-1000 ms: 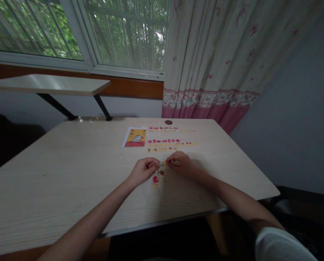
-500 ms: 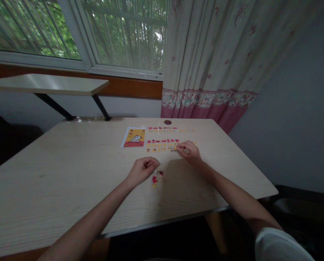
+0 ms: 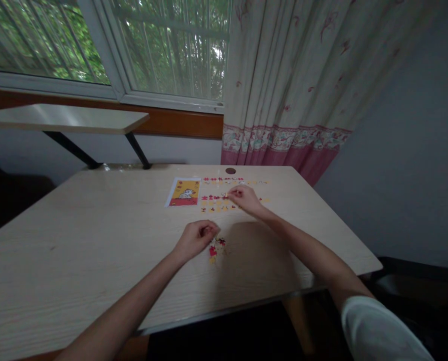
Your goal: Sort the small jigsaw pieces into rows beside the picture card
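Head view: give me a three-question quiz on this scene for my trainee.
1. Which hand is closer to the cluster of pieces?
2. In this view, the printed sheet lies: A) left of the rows of pieces; B) right of them; C) under them.
3. True or false: the right hand is farther across the table than the left hand.

Key: 1. the left hand; 2. A; 3. true.

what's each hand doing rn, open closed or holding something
Left hand: fingers curled beside the small pile of puzzle pieces; can't tell if it holds one.
Right hand: closed, pinching a small puzzle piece at the fingertips.
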The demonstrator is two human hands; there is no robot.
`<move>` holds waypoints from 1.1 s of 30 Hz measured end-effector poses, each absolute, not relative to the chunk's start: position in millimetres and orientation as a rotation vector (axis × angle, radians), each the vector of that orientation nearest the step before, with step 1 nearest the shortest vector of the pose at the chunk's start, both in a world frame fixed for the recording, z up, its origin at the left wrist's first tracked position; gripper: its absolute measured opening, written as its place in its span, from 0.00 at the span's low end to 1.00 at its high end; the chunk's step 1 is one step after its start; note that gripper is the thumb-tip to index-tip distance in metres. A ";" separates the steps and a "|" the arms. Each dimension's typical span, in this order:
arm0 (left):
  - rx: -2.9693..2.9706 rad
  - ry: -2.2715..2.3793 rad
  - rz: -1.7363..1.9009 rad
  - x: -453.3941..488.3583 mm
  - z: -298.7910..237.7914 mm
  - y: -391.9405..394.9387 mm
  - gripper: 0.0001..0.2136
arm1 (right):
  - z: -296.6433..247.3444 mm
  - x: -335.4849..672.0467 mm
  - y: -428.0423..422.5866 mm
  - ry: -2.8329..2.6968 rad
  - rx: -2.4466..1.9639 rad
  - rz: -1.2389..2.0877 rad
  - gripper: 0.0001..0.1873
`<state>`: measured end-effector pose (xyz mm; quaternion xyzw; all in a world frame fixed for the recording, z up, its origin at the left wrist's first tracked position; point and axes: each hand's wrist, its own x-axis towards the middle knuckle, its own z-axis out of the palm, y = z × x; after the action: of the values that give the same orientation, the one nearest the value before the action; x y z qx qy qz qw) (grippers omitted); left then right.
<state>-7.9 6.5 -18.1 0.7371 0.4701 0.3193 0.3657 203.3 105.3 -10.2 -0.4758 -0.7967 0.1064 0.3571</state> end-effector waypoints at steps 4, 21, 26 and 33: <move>1.903 1.232 0.839 -10.7 -19.0 6.7 0.11 | -15.5 170.5 150.1 -2.062 -1.422 0.323 0.09; 1.923 1.226 0.834 -11.8 -21.9 6.5 0.11 | -25.7 134.5 187.5 -2.125 -1.643 0.317 0.10; 1.940 1.237 0.864 -14.5 -23.3 7.8 0.11 | -19.6 157.2 188.2 -2.127 -1.623 0.252 0.10; 1.932 1.234 0.850 -14.1 -26.7 9.8 0.11 | -3.2 280.7 190.4 -1.960 -1.867 0.075 0.14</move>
<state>-14.1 9.8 -26.7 0.7428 0.4743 0.3269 0.3413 280.7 190.4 -3.2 -0.6732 -0.7069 0.0271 0.2151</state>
